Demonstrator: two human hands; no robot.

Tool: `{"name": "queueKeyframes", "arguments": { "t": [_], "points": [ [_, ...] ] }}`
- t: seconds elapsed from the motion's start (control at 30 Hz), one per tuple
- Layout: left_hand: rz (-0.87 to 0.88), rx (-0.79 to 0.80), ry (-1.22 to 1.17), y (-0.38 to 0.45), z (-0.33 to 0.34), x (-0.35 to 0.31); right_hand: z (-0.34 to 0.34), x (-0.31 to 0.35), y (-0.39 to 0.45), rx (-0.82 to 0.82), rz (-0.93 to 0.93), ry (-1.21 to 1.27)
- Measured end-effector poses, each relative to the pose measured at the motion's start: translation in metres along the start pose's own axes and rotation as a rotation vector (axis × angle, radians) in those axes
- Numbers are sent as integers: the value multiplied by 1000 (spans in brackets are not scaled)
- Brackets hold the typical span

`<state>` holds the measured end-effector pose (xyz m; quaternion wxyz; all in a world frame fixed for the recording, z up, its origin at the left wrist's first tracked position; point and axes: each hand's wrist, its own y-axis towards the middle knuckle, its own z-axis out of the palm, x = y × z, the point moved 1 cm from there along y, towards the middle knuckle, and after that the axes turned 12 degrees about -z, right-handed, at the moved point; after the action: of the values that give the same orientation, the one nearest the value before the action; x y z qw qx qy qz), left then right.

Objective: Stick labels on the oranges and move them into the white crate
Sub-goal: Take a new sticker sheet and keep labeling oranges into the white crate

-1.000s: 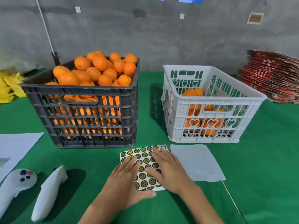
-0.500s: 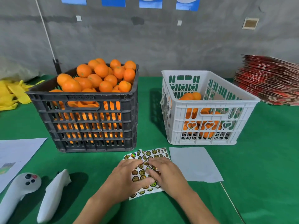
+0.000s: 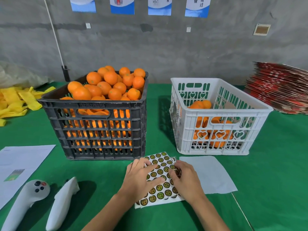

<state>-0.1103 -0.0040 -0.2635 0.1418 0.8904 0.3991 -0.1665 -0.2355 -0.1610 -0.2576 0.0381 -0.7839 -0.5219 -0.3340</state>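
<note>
Left hand (image 3: 141,178) flat, right hand (image 3: 185,179) curled, on label sheet (image 3: 160,176).

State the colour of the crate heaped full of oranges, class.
The full crate is black, or very dark grey; the head view shows it best, left of the white crate.

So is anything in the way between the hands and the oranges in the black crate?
Nothing visible. Both the left hand and right hand lie on the label sheet, just in front of the black crate. The oranges are heaped above its open rim, reachable from above.
</note>
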Motion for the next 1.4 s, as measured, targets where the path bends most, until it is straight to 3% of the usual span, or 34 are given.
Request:
{"name": "queueKeyframes", "arguments": {
  "t": [0.27, 0.47, 0.57, 0.63, 0.7, 0.8, 0.87, 0.97, 1.4],
  "points": [
    [-106, 4, -217, 14, -1, -12, -9, 6, 7, -63, 150, 266],
    [-250, -93, -579, 32, -12, -16, -21, 19, 30, -72, 342, 774],
    [-328, -194, -782, 44, -19, -24, -23, 34, 46, 14, 267, 906],
    [-317, -231, -794, 54, -25, -33, -21, 45, 61, 5, 115, 885],
    [-275, -254, -737, 63, -26, -43, -20, 52, 79, -136, 27, 844],
    [-152, -299, -651, 65, -17, -52, -16, 50, 102, -313, 75, 828],
    [-64, -363, -536, 68, -12, -53, -13, 47, 111, -327, 113, 813],
    [-74, -358, -463, 84, -14, -56, -11, 38, 119, -328, 122, 848],
    [2, -300, -765, 107, -19, -53, -17, 28, 121, -388, -37, 820]
  ]
}}
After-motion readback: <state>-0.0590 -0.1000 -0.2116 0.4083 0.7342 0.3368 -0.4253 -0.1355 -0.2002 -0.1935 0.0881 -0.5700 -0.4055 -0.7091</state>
